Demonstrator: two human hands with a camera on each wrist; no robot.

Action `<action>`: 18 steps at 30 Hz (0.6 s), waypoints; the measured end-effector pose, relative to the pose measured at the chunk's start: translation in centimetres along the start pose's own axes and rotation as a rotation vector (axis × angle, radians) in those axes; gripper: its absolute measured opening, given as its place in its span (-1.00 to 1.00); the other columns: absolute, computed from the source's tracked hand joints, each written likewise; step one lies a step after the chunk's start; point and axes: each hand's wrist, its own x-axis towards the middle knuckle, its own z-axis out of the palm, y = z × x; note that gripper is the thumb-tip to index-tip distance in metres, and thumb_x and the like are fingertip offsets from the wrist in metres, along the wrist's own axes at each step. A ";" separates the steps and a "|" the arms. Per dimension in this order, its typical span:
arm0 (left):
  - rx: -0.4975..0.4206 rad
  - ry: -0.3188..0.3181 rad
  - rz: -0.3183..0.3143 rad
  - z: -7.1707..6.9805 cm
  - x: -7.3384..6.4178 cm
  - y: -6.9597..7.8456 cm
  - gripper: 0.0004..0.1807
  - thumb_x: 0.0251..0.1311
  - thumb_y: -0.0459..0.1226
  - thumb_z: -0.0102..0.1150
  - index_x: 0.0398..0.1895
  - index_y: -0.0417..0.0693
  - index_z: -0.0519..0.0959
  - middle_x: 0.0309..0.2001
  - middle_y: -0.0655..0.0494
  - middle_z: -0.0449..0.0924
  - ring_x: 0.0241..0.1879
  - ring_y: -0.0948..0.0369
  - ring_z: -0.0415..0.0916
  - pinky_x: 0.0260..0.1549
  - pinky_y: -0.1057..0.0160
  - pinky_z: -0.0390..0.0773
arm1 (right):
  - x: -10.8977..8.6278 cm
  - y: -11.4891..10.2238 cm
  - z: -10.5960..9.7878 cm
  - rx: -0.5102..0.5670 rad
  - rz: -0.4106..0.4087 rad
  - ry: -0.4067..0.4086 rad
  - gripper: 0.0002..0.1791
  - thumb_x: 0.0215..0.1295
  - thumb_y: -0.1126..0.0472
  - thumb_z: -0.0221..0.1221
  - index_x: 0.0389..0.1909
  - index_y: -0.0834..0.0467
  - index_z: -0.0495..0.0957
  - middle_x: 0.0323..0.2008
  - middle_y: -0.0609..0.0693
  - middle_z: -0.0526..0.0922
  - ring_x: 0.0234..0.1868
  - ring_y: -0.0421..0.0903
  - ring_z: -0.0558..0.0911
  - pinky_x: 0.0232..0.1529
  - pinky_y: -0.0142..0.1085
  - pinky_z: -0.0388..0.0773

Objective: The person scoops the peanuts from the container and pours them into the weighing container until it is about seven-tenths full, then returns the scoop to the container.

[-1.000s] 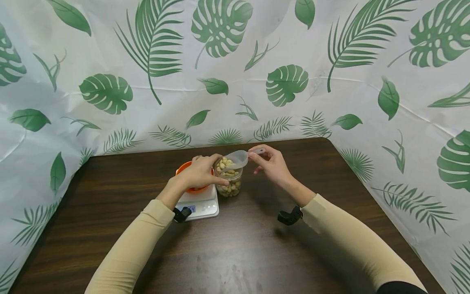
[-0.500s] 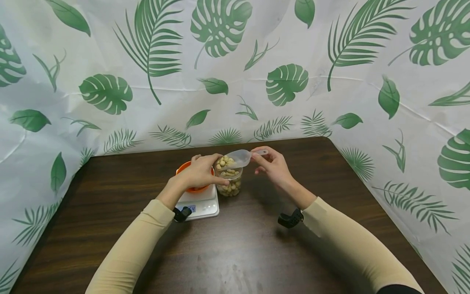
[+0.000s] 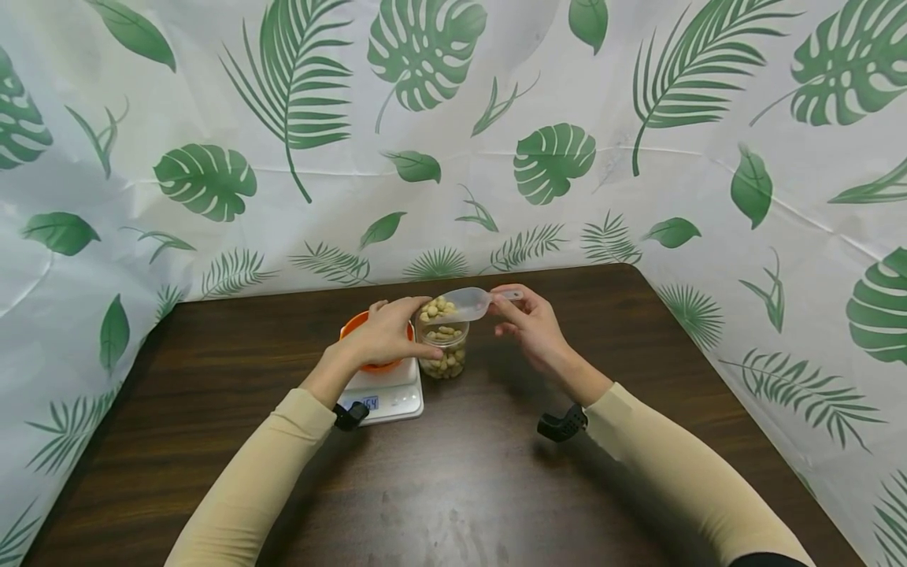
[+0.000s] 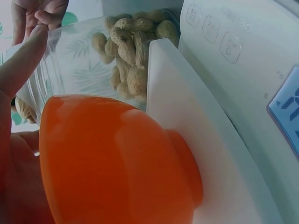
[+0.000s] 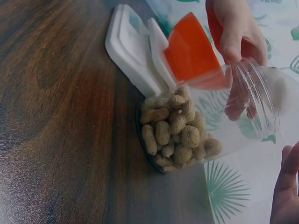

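"Where's the jar [image 3: 453, 340] against the edges?"

"Near the far edge of the table [image 3: 453, 472], just beside the white scale [image 3: 397, 404] bearing the orange bowl [image 3: 353, 321]. To the jar's right, the tabletop stretches well out to its side edge."

"And the hands?"

"The left hand [image 3: 383, 331] grips the jar near its rim; the right hand [image 3: 531, 324] pinches the handle of the clear scoop [image 3: 471, 304], which carries peanuts [image 3: 436, 309] at the jar's mouth."

"Anything different from a second ago?"

"The scoop and right hand are slightly farther right; the left hand and jar look unmoved."
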 end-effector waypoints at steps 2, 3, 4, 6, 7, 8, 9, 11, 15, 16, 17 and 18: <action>0.013 0.007 -0.004 -0.1 -0.1 0.0 0.09 0.08 0.19 0.49 0.56 -0.14 0.23 0.44 -0.03 0.37 0.42 0.01 0.27 0.36 -0.29 0.00 | -0.1 -0.1 -0.1 0.009 0.006 0.000 -0.83 0.55 0.26 0.14 0.02 0.24 0.58 -0.13 0.02 0.69 -0.12 -0.06 0.68 -0.42 -0.36 0.60; 0.019 0.013 -0.007 -0.1 -0.2 0.1 0.10 0.07 0.21 0.48 0.56 -0.14 0.23 0.44 -0.03 0.36 0.42 0.01 0.27 0.36 -0.28 0.01 | -0.1 -0.1 -0.1 0.011 0.007 -0.001 -0.83 0.55 0.25 0.14 0.02 0.24 0.58 -0.13 0.02 0.69 -0.11 -0.06 0.68 -0.42 -0.37 0.60; 0.021 0.019 -0.012 -0.2 -0.3 0.0 0.11 0.06 0.22 0.48 0.57 -0.13 0.23 0.45 -0.03 0.36 0.42 0.01 0.27 0.36 -0.27 0.02 | -0.1 -0.1 -0.1 0.015 0.010 -0.003 -0.82 0.55 0.25 0.14 0.02 0.24 0.57 -0.12 0.02 0.69 -0.11 -0.05 0.67 -0.42 -0.37 0.60; 0.031 0.028 -0.018 -0.3 -0.6 0.0 0.11 0.07 0.24 0.46 0.57 -0.12 0.23 0.45 -0.03 0.35 0.43 0.01 0.25 0.36 -0.25 0.03 | -0.2 -0.1 -0.2 0.022 0.015 -0.003 -0.82 0.55 0.24 0.14 0.02 0.23 0.57 -0.12 0.02 0.70 -0.11 -0.05 0.68 -0.41 -0.36 0.60; 0.030 0.035 -0.019 -0.3 -0.7 0.0 0.11 0.07 0.23 0.47 0.57 -0.12 0.23 0.45 -0.03 0.34 0.44 0.01 0.24 0.37 -0.25 0.02 | -0.2 -0.1 -0.3 0.026 0.017 -0.003 -0.83 0.55 0.24 0.14 0.02 0.22 0.57 -0.12 0.02 0.70 -0.11 -0.06 0.67 -0.41 -0.36 0.60; 0.031 0.040 -0.019 -0.4 -0.9 -0.1 0.10 0.07 0.23 0.47 0.57 -0.12 0.24 0.45 -0.03 0.34 0.44 0.01 0.23 0.37 -0.25 0.02 | -0.2 -0.1 -0.3 0.032 0.017 -0.004 -0.83 0.55 0.24 0.14 0.02 0.22 0.58 -0.11 0.02 0.70 -0.10 -0.05 0.67 -0.41 -0.36 0.60; 0.028 0.046 -0.018 -0.4 -1.0 -0.2 0.10 0.07 0.21 0.47 0.56 -0.13 0.24 0.45 -0.04 0.33 0.44 0.01 0.23 0.37 -0.25 0.01 | -0.2 -0.1 -0.3 0.038 0.017 -0.004 -0.83 0.55 0.24 0.14 0.02 0.22 0.58 -0.11 0.02 0.70 -0.10 -0.05 0.67 -0.41 -0.36 0.60; 0.020 0.059 -0.016 -0.5 -1.3 -0.3 0.08 0.07 0.18 0.49 0.56 -0.13 0.25 0.45 -0.06 0.33 0.44 -0.01 0.23 0.37 -0.27 0.00 | -0.3 -0.2 -0.3 0.053 0.015 -0.007 -0.83 0.55 0.24 0.14 0.02 0.23 0.57 -0.10 0.01 0.69 -0.09 -0.05 0.68 -0.40 -0.36 0.60; 0.006 0.089 -0.020 -0.6 -1.9 -0.6 0.06 0.05 0.17 0.51 0.53 -0.12 0.29 0.42 -0.06 0.36 0.42 -0.03 0.25 0.38 -0.29 -0.03 | -0.2 -0.5 -0.3 0.076 0.013 -0.014 -0.82 0.54 0.23 0.15 0.02 0.24 0.58 -0.10 0.02 0.69 -0.10 -0.09 0.70 -0.40 -0.36 0.60; 0.002 0.097 -0.022 -0.6 -2.0 -0.7 0.06 0.05 0.18 0.51 0.53 -0.12 0.30 0.41 -0.06 0.38 0.41 -0.04 0.26 0.38 -0.30 -0.04 | -0.2 -0.5 -0.3 0.079 0.013 -0.018 -0.82 0.54 0.23 0.16 0.02 0.23 0.58 -0.09 0.02 0.68 -0.10 -0.10 0.70 -0.40 -0.37 0.60; -0.001 0.104 -0.026 -0.6 -2.2 -0.8 0.05 0.04 0.18 0.51 0.52 -0.12 0.31 0.40 -0.06 0.39 0.40 -0.03 0.26 0.38 -0.30 -0.04 | -0.2 -0.7 -0.2 0.080 0.015 -0.018 -0.82 0.54 0.23 0.16 0.02 0.22 0.58 -0.09 0.02 0.68 -0.10 -0.10 0.70 -0.40 -0.37 0.60; -0.005 0.111 -0.031 -0.7 -2.3 -0.9 0.05 0.04 0.18 0.51 0.52 -0.11 0.32 0.39 -0.05 0.40 0.40 -0.03 0.27 0.38 -0.29 -0.05 | -0.1 -0.7 -0.2 0.080 0.017 -0.018 -0.83 0.53 0.22 0.16 0.00 0.20 0.59 -0.09 0.02 0.68 -0.10 -0.10 0.70 -0.40 -0.37 0.60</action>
